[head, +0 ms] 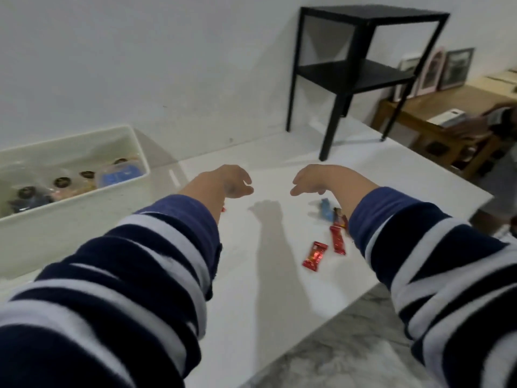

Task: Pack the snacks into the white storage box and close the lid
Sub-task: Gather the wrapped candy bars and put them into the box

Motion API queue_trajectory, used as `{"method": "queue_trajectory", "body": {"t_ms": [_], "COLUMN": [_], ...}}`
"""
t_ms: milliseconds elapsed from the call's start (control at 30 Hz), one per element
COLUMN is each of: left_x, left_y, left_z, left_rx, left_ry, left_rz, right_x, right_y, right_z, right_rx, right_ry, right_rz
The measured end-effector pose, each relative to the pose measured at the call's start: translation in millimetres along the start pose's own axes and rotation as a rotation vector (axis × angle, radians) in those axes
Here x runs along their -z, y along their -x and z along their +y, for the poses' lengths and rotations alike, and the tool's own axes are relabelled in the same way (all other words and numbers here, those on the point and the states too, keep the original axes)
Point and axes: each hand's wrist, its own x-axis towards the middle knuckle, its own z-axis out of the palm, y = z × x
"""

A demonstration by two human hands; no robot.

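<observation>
hands: left [233,182] and right [313,180] hover loosely curled, both empty
snacks: red bars [314,256] near right, blue pack [326,210] behind
box [84,203]: far left, open, part full
tip: scoop several bars per trip, lid last

On the white desk [251,303] I count two red foil snack bars [315,256] lying fully in sight, and one blue wrapped snack [326,210]. A further dark and red wrapper [340,217] is half hidden by a sleeve. There is one white plastic storage box [70,208]; inside it are four packets with round dark labels [61,182] and one blue lidded container [119,175]. One black metal side table [361,77] stands behind.
</observation>
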Motion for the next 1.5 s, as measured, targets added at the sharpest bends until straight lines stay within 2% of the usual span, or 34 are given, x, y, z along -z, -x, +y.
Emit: {"method": "queue_trajectory", "body": {"t_ms": [133, 300, 767, 933, 1133, 1233, 1367, 1500], "left_x": [-40.9, -82.1, -155.9, -177.4, -205.0, -218.0, -242.3, -265.2], "left_y": [-3.5, -3.9, -36.9, -47.6, -58.2, -54.2, -45.3, -43.6], "left_z": [57.9, 102.7, 130.0, 150.1, 170.8, 181.2, 195.9, 205.1], "left_rx": [-0.044, -0.039, 0.026, 0.030, 0.129, 0.218, 0.406, 0.539], "left_ry": [-0.002, -0.012, 0.077, 0.074, 0.116, 0.106, 0.079, 0.139], "left_rz": [-0.056, -0.156, -0.231, -0.115, -0.024, 0.043, 0.113, 0.195], "right_x": [-23.5, -52.5, -108.3, -133.7, -141.3, -143.1, -149.5, -161.5], "right_y": [8.1, 11.6, -27.6, -66.4, -100.1, -115.3, -130.1, -145.3], "right_z": [73.4, 128.5, 170.5, 188.9, 210.2, 215.9, 222.7, 214.2], "right_rx": [-0.036, -0.042, -0.071, -0.167, -0.184, -0.163, -0.092, 0.008], "right_ry": [-0.032, 0.000, -0.184, -0.302, -0.307, -0.276, -0.278, -0.242], "right_rz": [-0.019, -0.077, -0.066, 0.080, 0.115, 0.158, 0.114, 0.151]}}
